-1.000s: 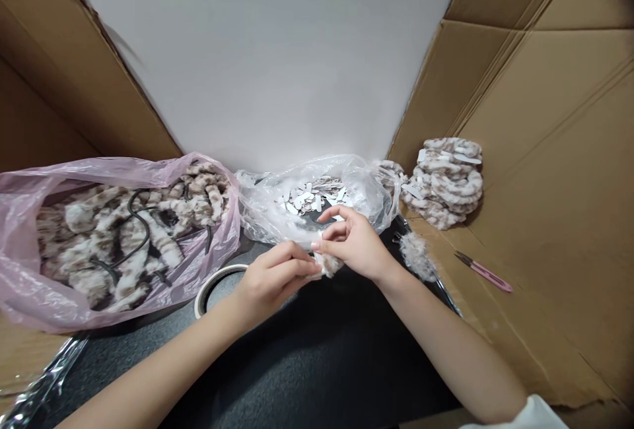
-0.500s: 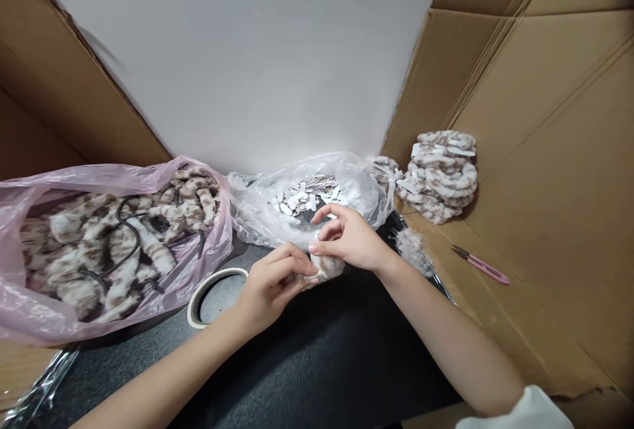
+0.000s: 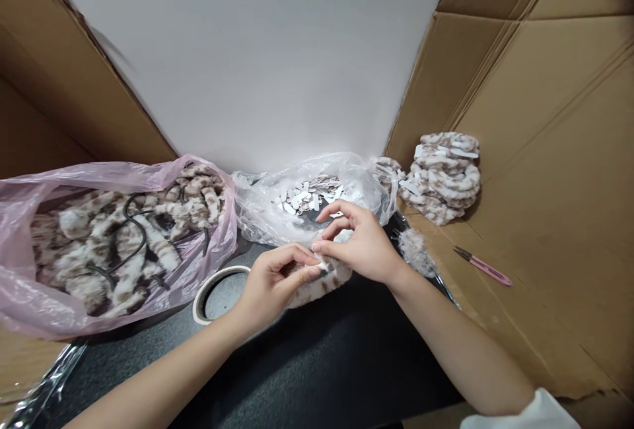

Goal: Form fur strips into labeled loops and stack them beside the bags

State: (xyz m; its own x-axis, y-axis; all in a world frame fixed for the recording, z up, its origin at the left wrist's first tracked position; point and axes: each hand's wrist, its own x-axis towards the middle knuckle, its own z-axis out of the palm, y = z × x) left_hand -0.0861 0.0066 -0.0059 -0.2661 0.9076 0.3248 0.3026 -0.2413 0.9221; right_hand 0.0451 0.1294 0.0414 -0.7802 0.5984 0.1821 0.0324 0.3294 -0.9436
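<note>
Left hand (image 3: 265, 284): thumb and forefinger narrowed on a plush band (image 3: 311, 293). Right hand (image 3: 369, 244): fingers curled, thumb at the band's upper edge; whether it grips, cannot tell. Band: between the hands, over a dark mat (image 3: 356, 363); likely light, soft, limp, sturdy; best pinched at its edge. Outward: tape roll (image 3: 198, 302), pink snips (image 3: 490, 272).

Fluffy band (image 3: 319, 290), white with brown patches, curved, partly hidden by fingers. Left hand (image 3: 265, 284) pinches it; right hand (image 3: 369, 247) touches its upper side. Sits over dark mat (image 3: 317, 363), near clear plastic bag (image 3: 267, 224).
</note>
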